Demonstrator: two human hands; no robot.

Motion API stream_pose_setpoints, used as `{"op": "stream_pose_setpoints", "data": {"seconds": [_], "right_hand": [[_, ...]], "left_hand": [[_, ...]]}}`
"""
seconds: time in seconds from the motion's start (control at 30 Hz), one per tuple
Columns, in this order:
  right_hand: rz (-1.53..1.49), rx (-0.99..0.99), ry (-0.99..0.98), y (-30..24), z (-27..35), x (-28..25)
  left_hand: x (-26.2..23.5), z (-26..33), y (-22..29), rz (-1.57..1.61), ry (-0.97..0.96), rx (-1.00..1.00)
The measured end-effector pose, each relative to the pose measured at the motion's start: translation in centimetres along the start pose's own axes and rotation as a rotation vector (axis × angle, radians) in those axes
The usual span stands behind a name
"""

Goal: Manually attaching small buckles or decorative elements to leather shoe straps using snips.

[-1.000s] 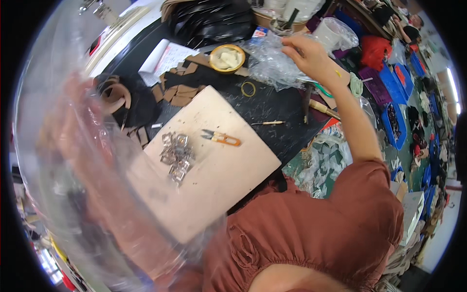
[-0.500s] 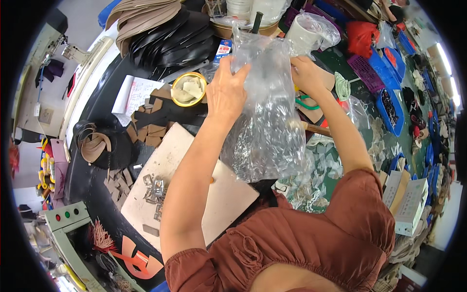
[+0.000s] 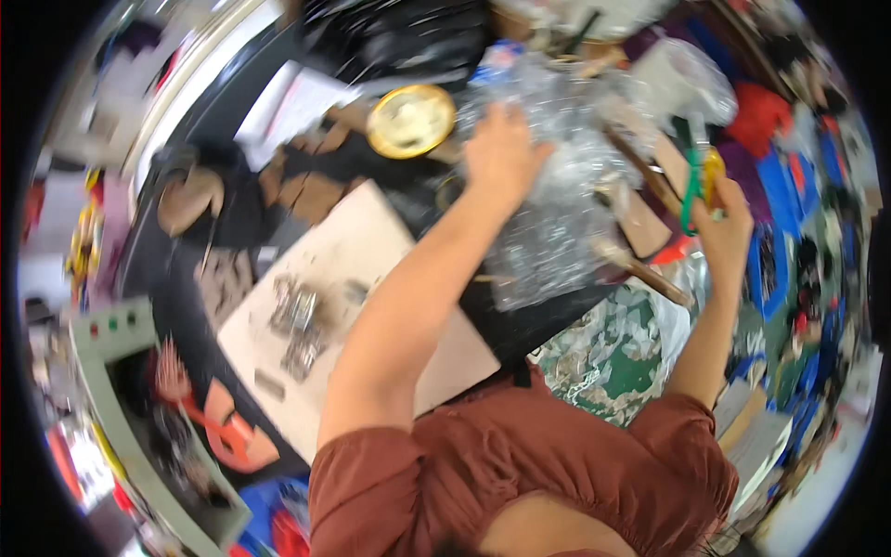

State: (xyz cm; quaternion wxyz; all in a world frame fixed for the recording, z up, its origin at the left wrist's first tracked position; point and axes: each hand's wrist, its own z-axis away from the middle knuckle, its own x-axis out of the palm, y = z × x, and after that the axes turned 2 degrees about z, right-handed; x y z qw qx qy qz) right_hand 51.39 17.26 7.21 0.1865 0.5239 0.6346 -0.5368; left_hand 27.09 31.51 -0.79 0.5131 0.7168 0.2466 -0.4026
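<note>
My left hand (image 3: 504, 153) lies on a clear plastic bag (image 3: 557, 195), fingers apart, pressing near its upper left part. The bag is spread over the dark worktop and is crinkled. Off to the right, my right hand (image 3: 729, 223) grips a pair of scissors (image 3: 692, 190) with green and yellow handles, its blades pointing away from me. Close by the bag's right side are a wooden-handled tool (image 3: 654, 278) and a tan flat piece (image 3: 640, 223). Motion blurs the picture, so finer details do not show.
A pale board (image 3: 371, 251) with metal buckles (image 3: 297, 320) lies to my left. Beyond it are a yellow-rimmed tin (image 3: 411, 121), brown pieces (image 3: 311, 193) and a paper pad (image 3: 292, 107). Clear scraps cover the green surface (image 3: 603, 348). Blue bins (image 3: 789, 200) stand at right.
The bag, held up between both hands before, is now down on the worktop. My right hand has let go of it, moved right and taken the scissors. My left hand has opened.
</note>
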Motion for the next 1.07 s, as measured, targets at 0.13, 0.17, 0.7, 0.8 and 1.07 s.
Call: {"op": "stream_pose_setpoints", "data": {"seconds": [0.13, 0.17, 0.7, 0.8, 1.07], "right_hand": [[-0.463, -0.034, -0.225, -4.3, -0.2, 5.4], [-0.212, -0.077, -0.331, -3.7, -0.5, 6.9], [-0.285, -0.377, -0.483, -22.1, 5.2, 6.0], [-0.204, -0.693, -0.601, -25.2, 9.7, 13.8], [-0.019, -0.733, -0.482, -25.5, 10.6, 15.7]], "left_hand": [[-0.4, 1.6, 0.8, 0.236, 0.048, -0.138], [0.8, 2.1, -0.2, 0.309, 0.132, -0.064], [-19.9, 34.1, -19.4, 0.193, 0.544, -0.599], [-18.6, 32.9, -17.5, 0.075, 0.522, -0.426], [-20.9, 34.6, -20.2, 0.132, 0.526, -0.554]]}}
